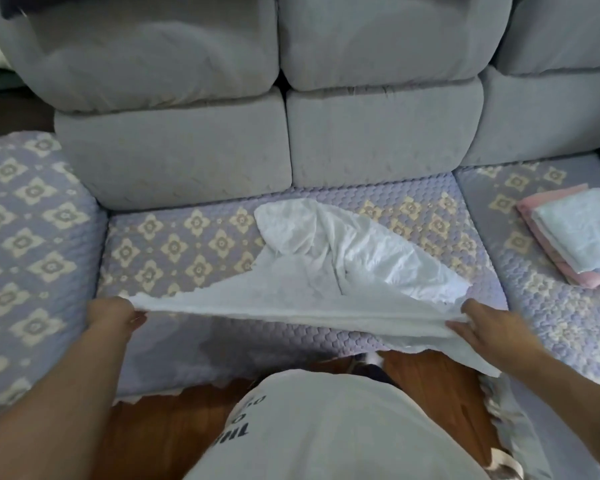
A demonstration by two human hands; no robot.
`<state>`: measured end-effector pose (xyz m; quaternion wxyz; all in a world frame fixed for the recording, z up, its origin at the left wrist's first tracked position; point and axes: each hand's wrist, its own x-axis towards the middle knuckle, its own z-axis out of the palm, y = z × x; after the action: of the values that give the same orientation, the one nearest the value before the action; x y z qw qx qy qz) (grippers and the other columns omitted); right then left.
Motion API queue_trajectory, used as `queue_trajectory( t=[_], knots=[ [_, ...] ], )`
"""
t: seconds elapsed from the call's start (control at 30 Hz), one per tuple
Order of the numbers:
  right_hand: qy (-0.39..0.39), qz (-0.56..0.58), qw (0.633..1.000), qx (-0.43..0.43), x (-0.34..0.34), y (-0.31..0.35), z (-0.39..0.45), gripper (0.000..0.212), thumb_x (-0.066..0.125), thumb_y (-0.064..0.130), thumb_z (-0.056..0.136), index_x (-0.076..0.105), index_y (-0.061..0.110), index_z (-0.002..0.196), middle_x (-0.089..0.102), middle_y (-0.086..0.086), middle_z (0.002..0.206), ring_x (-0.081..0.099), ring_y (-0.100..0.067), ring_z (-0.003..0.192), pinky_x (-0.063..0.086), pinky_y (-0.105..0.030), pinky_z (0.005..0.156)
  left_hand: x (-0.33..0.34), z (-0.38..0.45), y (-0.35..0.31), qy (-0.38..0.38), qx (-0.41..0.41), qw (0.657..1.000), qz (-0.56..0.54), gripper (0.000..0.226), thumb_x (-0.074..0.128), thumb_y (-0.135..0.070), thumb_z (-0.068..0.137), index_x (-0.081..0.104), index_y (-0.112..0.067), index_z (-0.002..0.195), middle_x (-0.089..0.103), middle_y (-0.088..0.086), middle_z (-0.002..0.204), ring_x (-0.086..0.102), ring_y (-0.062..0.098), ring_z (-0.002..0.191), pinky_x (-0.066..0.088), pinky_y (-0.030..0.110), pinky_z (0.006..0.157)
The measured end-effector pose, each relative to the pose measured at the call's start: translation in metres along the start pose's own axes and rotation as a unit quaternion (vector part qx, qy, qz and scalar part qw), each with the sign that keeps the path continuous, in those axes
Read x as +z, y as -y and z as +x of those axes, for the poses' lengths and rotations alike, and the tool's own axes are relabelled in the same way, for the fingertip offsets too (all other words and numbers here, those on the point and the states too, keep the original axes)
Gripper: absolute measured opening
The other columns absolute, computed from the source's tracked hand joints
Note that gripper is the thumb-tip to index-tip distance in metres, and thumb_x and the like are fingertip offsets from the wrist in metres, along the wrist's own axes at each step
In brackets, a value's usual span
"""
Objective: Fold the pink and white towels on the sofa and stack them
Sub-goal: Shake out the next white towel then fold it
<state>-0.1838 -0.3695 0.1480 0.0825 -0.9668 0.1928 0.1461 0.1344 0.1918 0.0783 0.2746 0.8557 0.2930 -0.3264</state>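
A white towel lies rumpled on the middle seat of the sofa, its near edge lifted and stretched taut above the seat front. My left hand pinches the towel's near left corner. My right hand grips the near right corner, with a flap of cloth hanging below it. On the right seat sits a stack of folded towels: pink ones below, white ones on top.
Grey back cushions rise behind the seat. A padded armrest with the same flower-patterned cover stands at the left. Wooden floor shows below the sofa front, beside my body in a pale shirt.
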Motion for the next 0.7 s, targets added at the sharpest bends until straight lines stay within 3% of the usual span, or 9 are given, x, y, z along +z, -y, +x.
queue_trajectory(
  t=[0.07,0.13,0.17,0.23,0.3,0.4,0.47,0.53,0.7],
  knots=[
    [0.009,-0.051,0.998,-0.040,0.003,-0.010,-0.001,0.041,0.040,0.064,0.093,0.038,0.026,0.079,0.049,0.008,0.057,0.043,-0.013,0.042,0.036,-0.031,0.040,0.001,0.008,0.011,-0.072,-0.027,0.978,-0.193,0.039,0.042,-0.003,0.103,0.046,0.007,0.140,0.062,0.021,0.124,0.068,0.034,0.101,0.060,0.035,0.069],
    [0.036,-0.112,0.992,-0.051,0.002,-0.008,0.008,0.034,0.043,0.056,0.097,0.036,0.026,0.083,0.051,0.009,0.066,0.044,-0.012,0.050,0.036,-0.031,0.048,0.005,0.002,0.012,-0.053,-0.122,0.959,-0.250,0.027,0.042,-0.004,0.105,0.054,0.011,0.123,0.067,0.026,0.093,0.068,0.032,0.068,0.056,0.033,0.050],
    [0.073,-0.130,0.989,-0.017,-0.003,-0.004,0.016,0.031,0.038,0.054,0.099,0.037,0.025,0.088,0.052,0.009,0.072,0.049,-0.013,0.058,0.038,-0.031,0.053,0.006,-0.005,0.004,-0.035,-0.126,0.946,-0.297,0.027,0.037,-0.006,0.107,0.054,0.010,0.121,0.068,0.026,0.087,0.069,0.031,0.068,0.057,0.031,0.049],
    [0.078,-0.118,0.988,0.068,-0.028,0.001,0.042,0.030,0.034,0.050,0.103,0.042,0.021,0.099,0.057,0.002,0.082,0.058,-0.020,0.073,0.046,-0.034,0.063,0.009,-0.030,-0.037,0.027,-0.079,0.896,-0.435,0.040,0.021,-0.006,0.109,0.041,0.004,0.142,0.066,0.023,0.121,0.066,0.030,0.113,0.058,0.031,0.089],
    [-0.007,-0.035,0.991,0.132,-0.079,0.001,0.074,0.034,0.039,0.045,0.103,0.052,0.013,0.107,0.065,-0.015,0.098,0.063,-0.035,0.090,0.052,-0.041,0.077,-0.005,-0.061,-0.094,0.054,0.011,0.842,-0.536,0.045,0.016,-0.005,0.109,0.030,-0.005,0.151,0.052,0.017,0.142,0.049,0.028,0.137,0.039,0.037,0.113],
    [-0.169,0.009,0.974,0.153,-0.204,-0.002,0.110,0.029,0.043,0.034,0.104,0.054,0.007,0.105,0.063,-0.031,0.105,0.062,-0.046,0.100,0.049,-0.048,0.083,-0.061,-0.118,-0.205,0.068,0.175,0.761,-0.621,0.030,0.026,-0.006,0.108,0.052,-0.016,0.118,0.062,0.015,0.103,0.066,0.026,0.103,0.050,0.039,0.102],
    [-0.299,0.021,0.943,0.142,-0.299,-0.005,0.118,0.025,0.045,0.026,0.103,0.054,0.003,0.100,0.062,-0.034,0.100,0.062,-0.049,0.094,0.051,-0.050,0.080,-0.115,-0.170,-0.274,0.071,0.266,0.695,-0.665,0.025,0.032,-0.007,0.107,0.052,-0.019,0.099,0.062,0.011,0.094,0.067,0.021,0.083,0.056,0.035,0.087],
    [-0.408,0.042,0.902,0.137,-0.387,-0.005,0.110,0.024,0.044,0.023,0.103,0.055,0.001,0.099,0.060,-0.034,0.100,0.060,-0.049,0.093,0.049,-0.048,0.077,-0.168,-0.230,-0.327,0.076,0.342,0.629,-0.694,0.022,0.036,-0.005,0.104,0.053,-0.019,0.098,0.068,0.010,0.089,0.071,0.019,0.075,0.058,0.031,0.073],
    [-0.554,0.158,0.813,0.082,-0.526,-0.018,0.076,0.049,0.041,0.045,0.098,0.066,0.003,0.101,0.064,-0.034,0.104,0.061,-0.051,0.096,0.049,-0.050,0.083,-0.245,-0.379,-0.368,0.012,0.448,0.503,-0.739,0.006,0.052,-0.011,0.099,0.058,-0.011,0.101,0.075,0.001,0.069,0.076,0.016,0.079,0.060,0.028,0.072]
  ],
)
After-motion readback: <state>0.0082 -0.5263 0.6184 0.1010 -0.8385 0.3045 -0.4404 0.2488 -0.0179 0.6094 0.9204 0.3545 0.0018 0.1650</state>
